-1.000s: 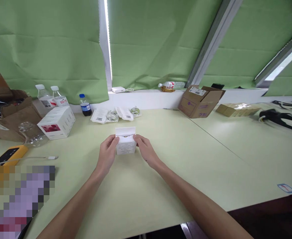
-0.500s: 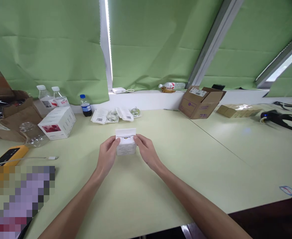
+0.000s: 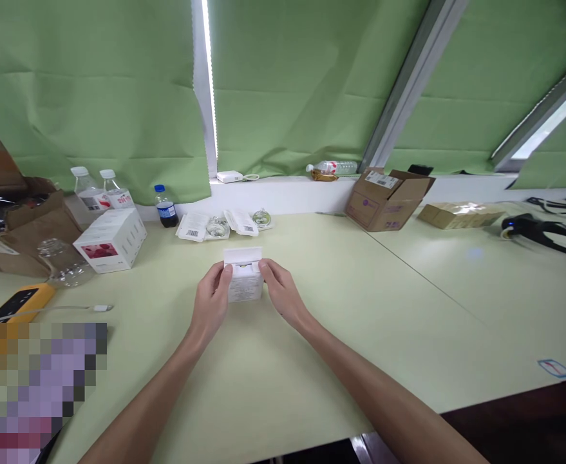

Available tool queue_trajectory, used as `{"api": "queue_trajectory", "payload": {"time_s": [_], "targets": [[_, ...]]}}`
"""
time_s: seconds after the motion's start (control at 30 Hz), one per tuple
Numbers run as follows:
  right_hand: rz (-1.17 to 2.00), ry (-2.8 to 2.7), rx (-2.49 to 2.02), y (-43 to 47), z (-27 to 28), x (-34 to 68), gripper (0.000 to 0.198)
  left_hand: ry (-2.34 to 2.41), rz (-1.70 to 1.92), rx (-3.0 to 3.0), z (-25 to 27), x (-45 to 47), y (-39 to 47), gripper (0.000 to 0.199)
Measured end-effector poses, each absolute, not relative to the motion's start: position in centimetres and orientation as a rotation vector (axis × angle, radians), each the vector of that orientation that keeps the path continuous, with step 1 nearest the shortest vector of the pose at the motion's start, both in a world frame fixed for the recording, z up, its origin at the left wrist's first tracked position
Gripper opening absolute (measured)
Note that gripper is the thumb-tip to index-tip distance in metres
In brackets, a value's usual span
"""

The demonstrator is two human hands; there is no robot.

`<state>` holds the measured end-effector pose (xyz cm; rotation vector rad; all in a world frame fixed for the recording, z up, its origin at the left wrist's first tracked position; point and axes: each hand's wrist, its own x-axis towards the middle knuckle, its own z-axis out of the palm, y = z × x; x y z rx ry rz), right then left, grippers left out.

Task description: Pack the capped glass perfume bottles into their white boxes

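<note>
A small white carton (image 3: 245,285) stands on the pale table in front of me, its top flap raised at the back. My left hand (image 3: 211,293) grips its left side, thumb at the upper front corner. On the opposite side my right hand (image 3: 283,290) holds it the same way, thumb on the top right corner. Something with a touch of yellow shows in the carton's opening, too small to make out. Behind the carton lie white packets with barcodes (image 3: 195,228) and round clear-and-green items (image 3: 262,219).
To the left are a white box (image 3: 111,241), a clear jar (image 3: 67,264), a brown paper bag (image 3: 46,232), a blue-capped bottle (image 3: 167,209) and a cable plug (image 3: 102,308). At back right sit an open cardboard box (image 3: 384,203) and a yellowish package (image 3: 459,216).
The view has shifted very slightly. Both hands keep their hold on the carton, with little other visible movement.
</note>
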<state>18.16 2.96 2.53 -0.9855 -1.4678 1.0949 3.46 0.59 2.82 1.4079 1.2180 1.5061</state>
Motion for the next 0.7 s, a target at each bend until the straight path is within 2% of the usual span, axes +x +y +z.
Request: {"api": "queue_trajectory", "payload": {"time_s": [0.1,0.27,0.57,0.7], "targets": [[1.056,-1.525,-0.912,2.6,2.7,18.4,0.041,1.168,1.524,1.5,3.0,3.4,0.3,0.036],[0.953,-1.652,-0.816,2.7,2.3,18.9,0.059,1.124,1.496,1.61,2.6,2.7,0.5,0.048],[0.825,-1.73,-0.792,3.2,1.7,19.1,0.037,1.198,1.486,1.814,1.6,1.8,1.2,0.034],[0.813,-1.742,-0.805,3.3,1.6,19.2,0.035,1.211,1.483,1.888,1.5,1.8,1.2,0.032]]}}
